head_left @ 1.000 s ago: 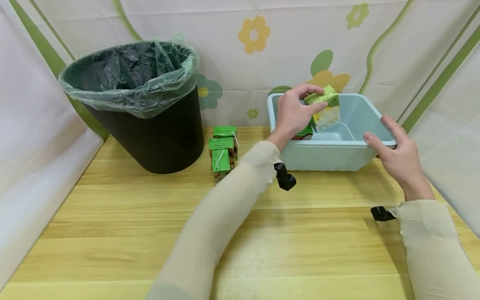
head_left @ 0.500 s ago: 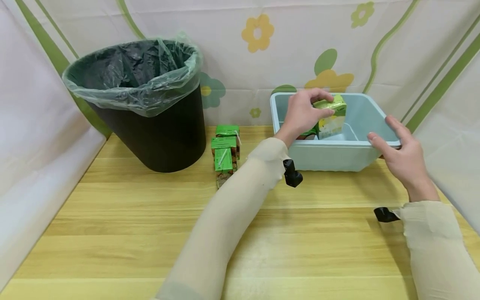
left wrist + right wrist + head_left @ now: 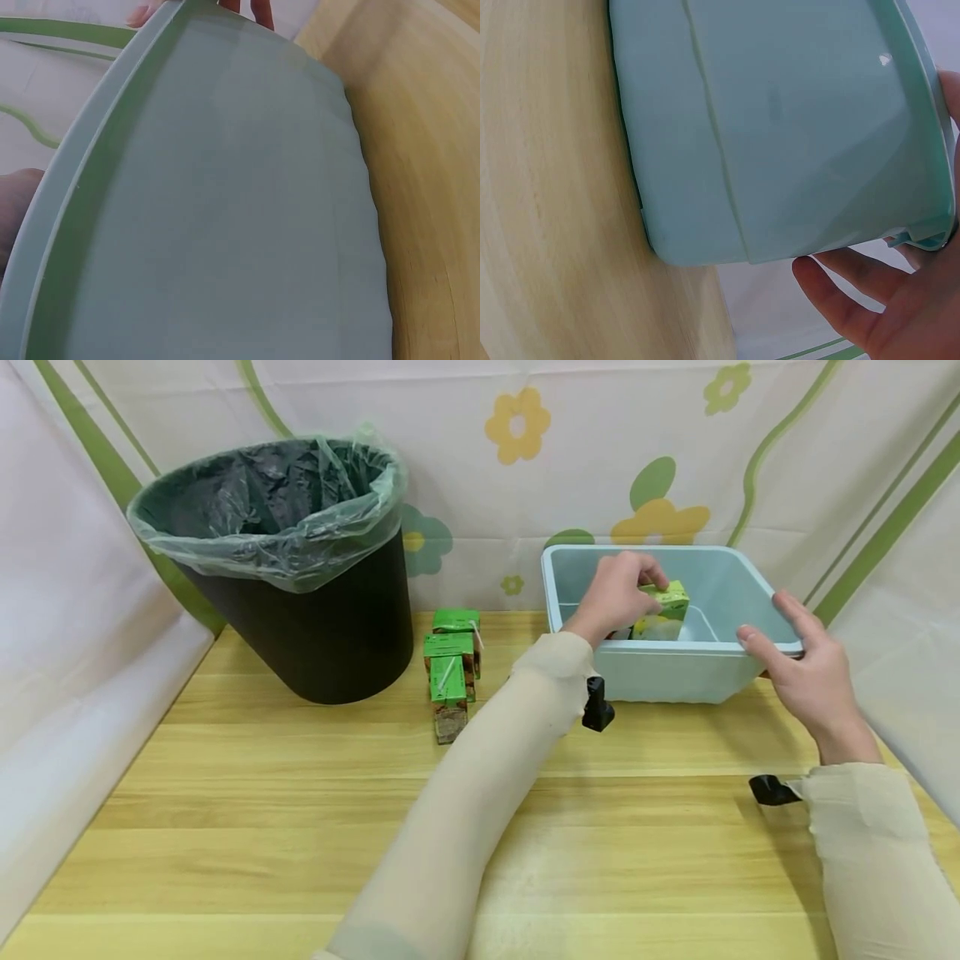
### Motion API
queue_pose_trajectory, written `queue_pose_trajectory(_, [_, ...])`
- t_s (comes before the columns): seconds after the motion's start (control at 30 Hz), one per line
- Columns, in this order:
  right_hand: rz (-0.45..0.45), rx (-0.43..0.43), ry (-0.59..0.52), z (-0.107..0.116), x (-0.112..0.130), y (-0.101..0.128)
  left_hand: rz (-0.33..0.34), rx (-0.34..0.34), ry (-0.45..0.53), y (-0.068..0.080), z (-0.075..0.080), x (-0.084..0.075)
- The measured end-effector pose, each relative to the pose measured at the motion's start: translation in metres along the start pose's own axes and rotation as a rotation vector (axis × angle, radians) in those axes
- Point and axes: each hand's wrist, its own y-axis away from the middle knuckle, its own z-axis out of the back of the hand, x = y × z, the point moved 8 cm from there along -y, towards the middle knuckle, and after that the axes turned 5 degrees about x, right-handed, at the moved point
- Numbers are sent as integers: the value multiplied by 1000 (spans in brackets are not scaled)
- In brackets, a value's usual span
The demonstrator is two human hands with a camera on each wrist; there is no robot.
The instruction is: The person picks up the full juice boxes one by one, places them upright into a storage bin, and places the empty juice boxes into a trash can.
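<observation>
A pale blue plastic tub (image 3: 660, 670) stands on the table, right of centre in the head view. Inside it my left hand (image 3: 617, 595) pinches a yellow-green drink carton (image 3: 663, 620) near its top. The carton stands roughly upright. A sliver of another carton (image 3: 621, 633) shows behind my left wrist, mostly hidden. At the tub's right end my right hand (image 3: 810, 672) grips the rim, thumb on the front edge and fingers beneath. The right wrist view shows those fingers (image 3: 840, 300) against the tub's outer wall (image 3: 765, 135). In the left wrist view the tub wall (image 3: 225, 180) hides the carton.
Several green-topped drink cartons (image 3: 450, 681) with straws stand in a row left of the tub. Farther left is a black waste bin (image 3: 307, 635) with a translucent green liner (image 3: 300, 556). A flowered curtain (image 3: 480, 485) closes off the back of the wooden table (image 3: 300, 843).
My left hand has moved down and slightly right, lowering the carton deeper into the tub. My right hand keeps its grip on the rim. The head view has shifted slightly.
</observation>
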Motion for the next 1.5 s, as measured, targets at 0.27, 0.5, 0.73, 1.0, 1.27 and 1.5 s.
queue_pose_trajectory(0.27, [2, -1, -8, 0, 0, 0, 63, 42, -50, -3, -6, 4])
queue_pose_trajectory(0.5, [-2, -4, -8, 0, 0, 0, 76, 10, -125, -3, -3, 7])
queue_pose_trajectory(0.73, [3, 0, -9, -1, 1, 0, 88, 2, -127, -2, 0, 9])
queue_pose_trajectory(1.0, [-2, 0, 2, 0, -2, 0, 71, -33, -159, 1, 5, 5])
queue_pose_trajectory(1.27, [-7, 1, 9, -1, -3, 1, 36, -98, 3, 10, 20, 10])
queue_pose_trajectory(1.5, [0, -4, 16, 0, -1, -1, -26, -82, 25, 22, 41, 10])
